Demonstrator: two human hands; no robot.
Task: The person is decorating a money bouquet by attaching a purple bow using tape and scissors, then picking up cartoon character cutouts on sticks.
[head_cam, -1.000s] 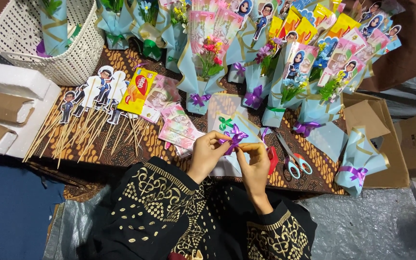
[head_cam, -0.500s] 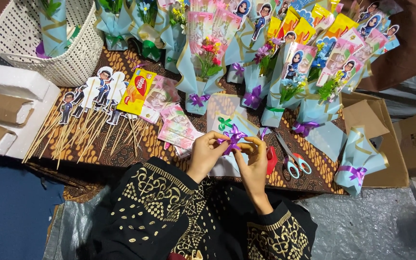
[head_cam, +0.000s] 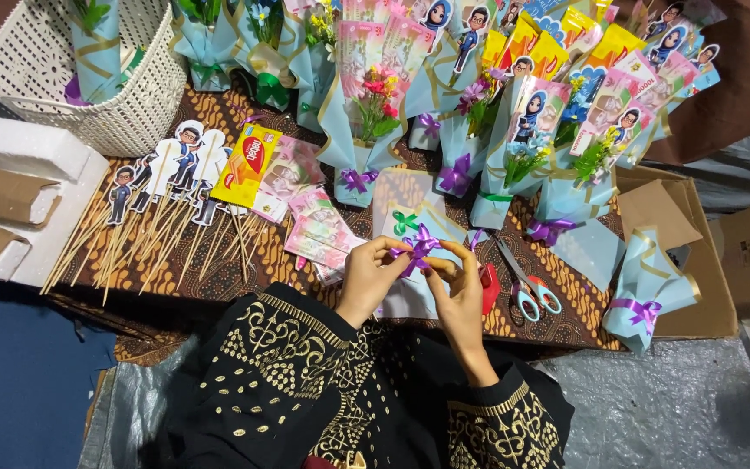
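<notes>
**Purple bow being tied, many small bouquets already wrapped**

On the far left stand white foam blocks (head_cam: 32, 148) and brown cardboard pieces (head_cam: 2, 195), with a white lattice basket (head_cam: 88, 95) behind them that holds one wrapped cone. Next come cartoon figure cut-outs on skewers (head_cam: 162, 187), fanned out loose and not yet set in any wrap, then a yellow snack packet (head_cam: 246, 165) and a spread of pink banknotes (head_cam: 319, 230); these read as stock waiting to be used.

At the middle, the left hand (head_cam: 371, 278) and the right hand (head_cam: 460, 291) meet over a pale blue wrap (head_cam: 414, 295) lying near the front edge of the bench. Both hands pinch the purple ribbon bow (head_cam: 420, 247) between thumb and fingertips, the left on one loop, the right on the other side. My judgement is that the bow is in the making and this wrap is unfinished, with no figure or flowers showing in it.

Behind and to the right, rows of finished blue bouquets (head_cam: 514, 165) stand upright with flowers, figures and purple bows. Scissors (head_cam: 527, 287) with pale handles lie just right of the hands, and one bowed cone (head_cam: 648, 291) rests against an open cardboard box (head_cam: 687, 217).

The bench (head_cam: 219, 278) carries a brown batik cloth; grey plastic sheeting (head_cam: 653, 399) covers the floor at right, blue floor (head_cam: 19, 373) shows at left
</notes>
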